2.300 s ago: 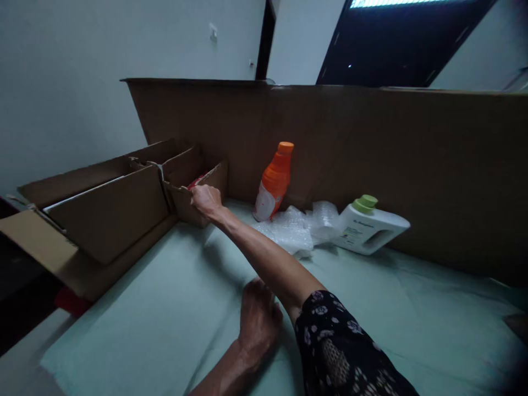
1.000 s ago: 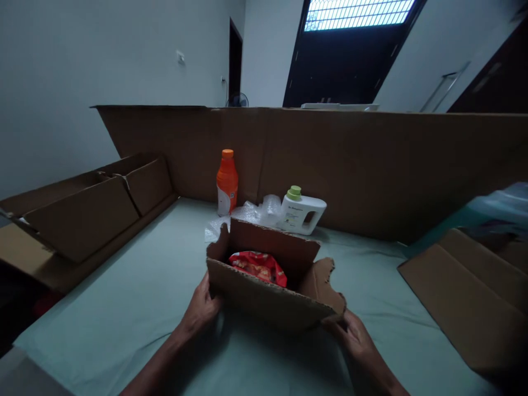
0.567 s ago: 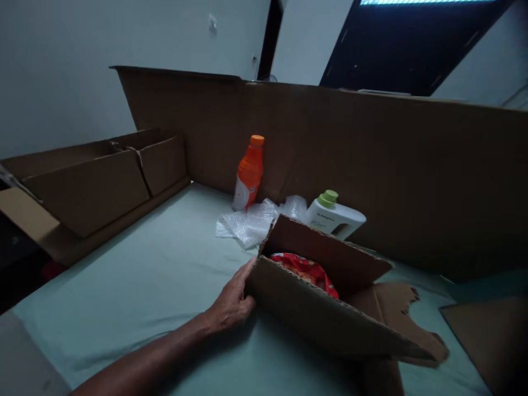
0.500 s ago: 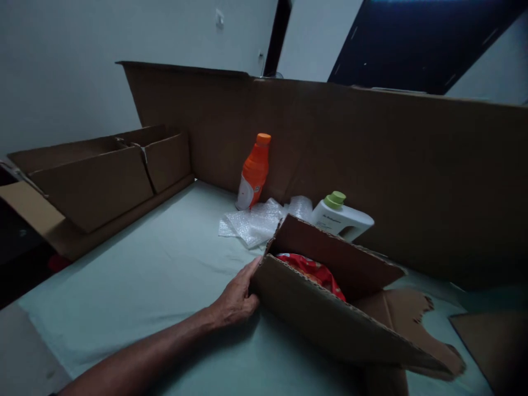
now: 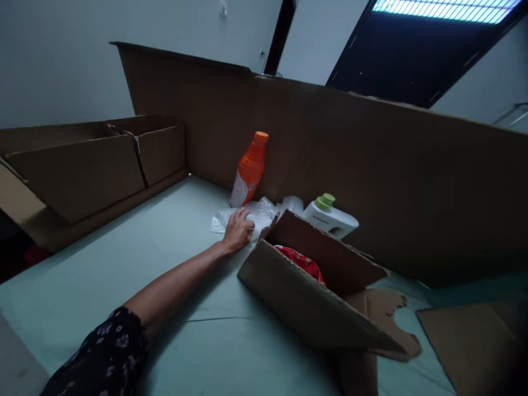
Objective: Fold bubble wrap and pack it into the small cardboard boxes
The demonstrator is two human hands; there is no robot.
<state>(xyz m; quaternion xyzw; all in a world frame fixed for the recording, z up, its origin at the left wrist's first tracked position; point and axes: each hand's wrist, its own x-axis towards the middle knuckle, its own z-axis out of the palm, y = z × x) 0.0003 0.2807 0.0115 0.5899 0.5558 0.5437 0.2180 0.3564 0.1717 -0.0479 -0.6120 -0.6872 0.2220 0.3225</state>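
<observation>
My left hand reaches forward over the sheet, its fingers curled down onto a crumpled piece of clear bubble wrap. The fingertips are partly hidden, but they look closed on the wrap's near edge. Just behind it, an orange bottle with an orange cap leans against the cardboard wall. To the right of my hand lies a tilted open cardboard box, with a red patterned packet inside. My right hand does not show; a brown shape below the box is too dark to make out.
A white bottle with a green cap leans behind the box. A tall cardboard wall runs along the back. Divided cardboard compartments line the left edge. A loose cardboard flap lies at right on the pale green sheet.
My left hand has let go of the open box's corner and moved forward onto the bubble wrap. The view has shifted slightly, and a lit window now shows at the top right.
</observation>
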